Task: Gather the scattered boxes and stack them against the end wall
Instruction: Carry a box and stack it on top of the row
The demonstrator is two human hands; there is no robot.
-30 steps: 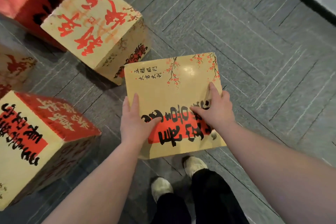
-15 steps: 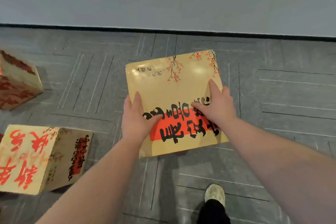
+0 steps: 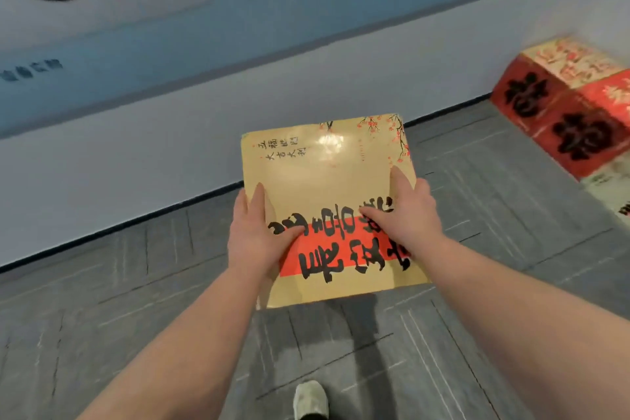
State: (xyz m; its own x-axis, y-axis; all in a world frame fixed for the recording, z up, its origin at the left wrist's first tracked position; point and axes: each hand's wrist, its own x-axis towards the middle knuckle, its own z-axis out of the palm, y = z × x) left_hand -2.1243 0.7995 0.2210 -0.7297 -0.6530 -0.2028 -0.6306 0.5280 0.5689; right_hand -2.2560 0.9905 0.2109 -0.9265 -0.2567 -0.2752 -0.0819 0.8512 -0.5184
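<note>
While the yellow gift box (image 3: 327,187) is carried clear of the floor at about waist height, the step in hand is judged to be transport: one box is in transit toward the stack. The left hand (image 3: 254,232) grasps the box at its left edge, thumb laid across the printed top face and the remaining digits passing out of sight down the side. The right hand (image 3: 409,211) grasps the right edge in the same manner, thumb resting on the black calligraphy and red band. Neither hand is released or clenched empty; both bear the load.

The stacked boxes (image 3: 566,112), red and cream with black characters, stand at the right edge of the view on the grey carpet floor (image 3: 136,300), apparently against a wall. A white wall with blue signage (image 3: 170,44) runs across the view ahead.

The next move calls for a turn to the right toward the stack, then lowering the box squarely onto or beside the stack, edges aligned. One shoe (image 3: 311,399) is visible below.
</note>
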